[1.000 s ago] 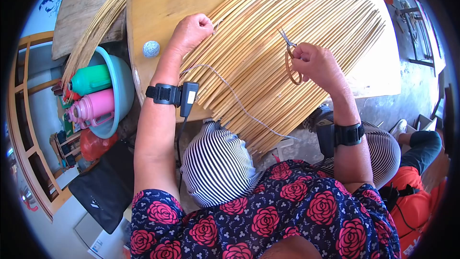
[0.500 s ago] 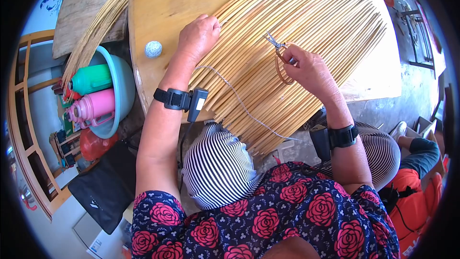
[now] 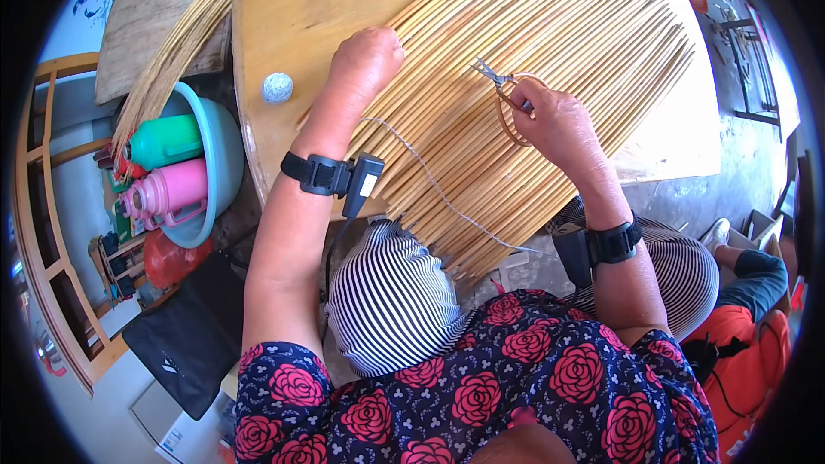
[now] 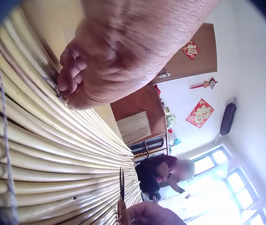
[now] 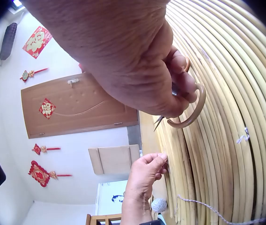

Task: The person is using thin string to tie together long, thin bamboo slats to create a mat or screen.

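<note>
The left hand (image 3: 368, 60) is at the left edge of a mat of pale reeds (image 3: 481, 103); in the left wrist view its curled fingers (image 4: 72, 70) pinch a thin twisted string (image 4: 53, 84). Over the middle of the reeds, the right hand (image 3: 563, 129) holds scissors (image 3: 504, 112) with orange-brown handles, blades slightly apart and pointing to the upper left. A pale string (image 3: 421, 163) runs across the reeds. In the right wrist view a small knot of string (image 5: 243, 136) shows between reeds.
A ball of string (image 3: 277, 88) lies on the wooden table (image 3: 292, 0). Left of it stands a blue tub (image 3: 225, 163) with green and pink flasks. Striped cloth covers the knees below the reeds. Another person's leg (image 3: 756, 279) is at the right; a seated person (image 4: 161, 173) shows beyond the reeds.
The left hand has shifted right along the reed edge. The right hand and scissors have moved left, then stayed nearly still.
</note>
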Tool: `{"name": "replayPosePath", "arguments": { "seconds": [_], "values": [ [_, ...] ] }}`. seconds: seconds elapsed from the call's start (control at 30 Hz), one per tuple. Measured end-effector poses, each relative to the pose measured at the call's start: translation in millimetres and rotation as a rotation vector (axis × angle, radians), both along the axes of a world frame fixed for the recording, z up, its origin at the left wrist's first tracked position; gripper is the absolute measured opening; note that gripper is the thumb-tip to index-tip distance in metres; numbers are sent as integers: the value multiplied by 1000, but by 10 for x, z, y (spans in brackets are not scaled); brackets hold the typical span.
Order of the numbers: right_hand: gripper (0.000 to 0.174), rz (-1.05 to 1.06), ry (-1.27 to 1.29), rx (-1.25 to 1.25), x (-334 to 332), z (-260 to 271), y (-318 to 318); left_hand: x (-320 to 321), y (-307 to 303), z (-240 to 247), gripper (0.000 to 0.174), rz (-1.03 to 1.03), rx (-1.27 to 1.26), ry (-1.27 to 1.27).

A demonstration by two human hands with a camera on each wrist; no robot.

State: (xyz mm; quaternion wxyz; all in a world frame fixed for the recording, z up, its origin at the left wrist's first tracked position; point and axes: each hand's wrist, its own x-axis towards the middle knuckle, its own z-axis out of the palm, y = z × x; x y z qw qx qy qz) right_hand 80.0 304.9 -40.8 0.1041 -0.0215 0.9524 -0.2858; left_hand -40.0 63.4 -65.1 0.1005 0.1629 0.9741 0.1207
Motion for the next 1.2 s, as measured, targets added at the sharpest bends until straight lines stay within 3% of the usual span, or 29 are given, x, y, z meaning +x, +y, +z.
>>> {"name": "replayPosePath", "arguments": {
  "seconds": [0.1,0.3,0.5,0.53,0.73,0.83,1.07,1.17,1.2],
  "values": [
    [8,3,-16,40,-5,-58,-16,-8,-19,-225,20,-69,-38,227],
    [8,-9,176,-45,11,-78,-1,23,-6,-203,15,-8,5,258],
    [9,1,454,-85,-30,-178,11,-67,-153,-94,15,160,399,-156],
    [9,21,365,-114,-29,-149,5,-70,-175,-94,17,227,542,-231],
    [21,51,222,-18,1,-226,-63,-117,-276,-133,17,232,615,-328],
    [27,42,118,166,21,-197,-42,-142,-315,-166,17,218,645,-384],
    [20,31,39,293,-3,-151,-105,-127,-314,-128,16,244,721,-445],
    [21,8,-22,197,-84,-17,-122,-167,-335,-153,15,209,720,-464],
    [28,36,-82,173,-124,49,-140,-189,-346,-162,15,193,716,-480]
  ]
}}
